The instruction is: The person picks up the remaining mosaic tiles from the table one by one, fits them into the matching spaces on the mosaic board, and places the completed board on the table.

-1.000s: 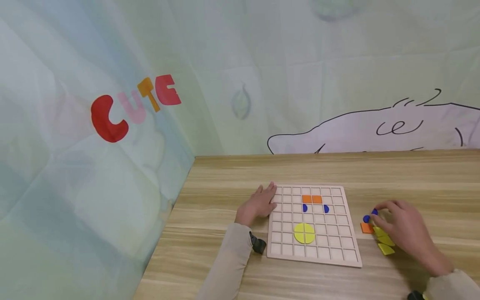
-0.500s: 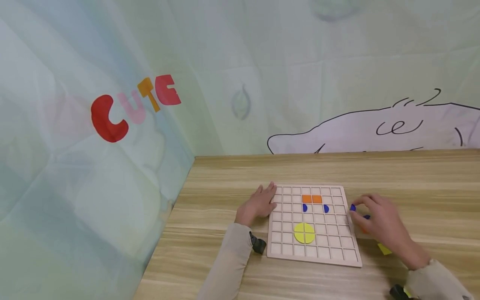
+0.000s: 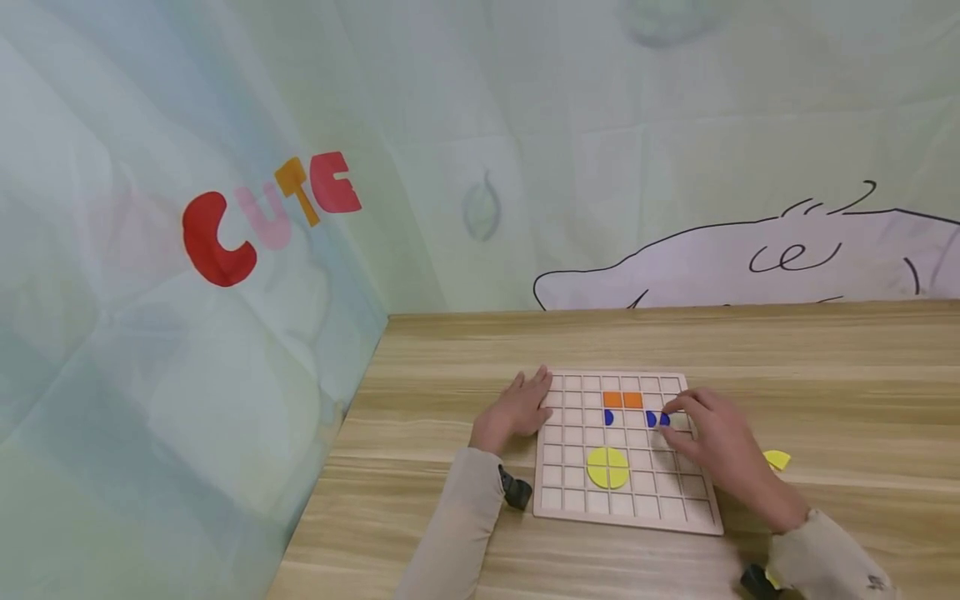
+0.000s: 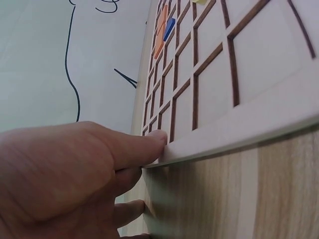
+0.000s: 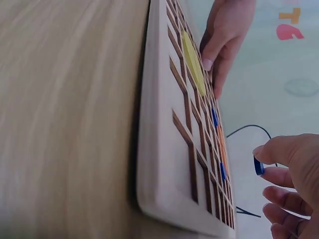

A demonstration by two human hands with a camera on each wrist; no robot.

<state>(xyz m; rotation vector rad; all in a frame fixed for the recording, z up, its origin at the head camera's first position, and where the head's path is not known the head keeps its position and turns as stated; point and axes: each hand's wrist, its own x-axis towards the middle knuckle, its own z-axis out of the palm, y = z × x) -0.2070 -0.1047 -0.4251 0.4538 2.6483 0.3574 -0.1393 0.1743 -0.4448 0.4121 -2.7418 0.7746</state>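
Note:
A pale wooden grid board [image 3: 570, 522] lies on the table. My left hand [image 3: 514, 413] rests at its left edge; in the left wrist view the thumb [image 4: 144, 149] touches the rim. My right hand [image 3: 716, 437] is above the board's right part and pinches a blue half-circle piece [image 5: 258, 166] between thumb and forefinger. Close beside the pinched piece, another blue half-circle [image 3: 651, 419] sits in a cell; a further blue half-circle [image 3: 608, 417] sits farther left. Two orange squares [image 3: 622, 400] lie above them, and yellow quarter pieces [image 3: 607, 468] form a disc lower down.
Loose yellow pieces [image 3: 777, 459] lie on the wooden table [image 3: 465, 342] right of the board, partly hidden by the right arm. A printed cloth wall [image 3: 450, 167] stands behind the table and at its left.
My right hand has picked up the blue half-circle from the loose pieces and carried it left over the board. The left hand stays at the board's edge.

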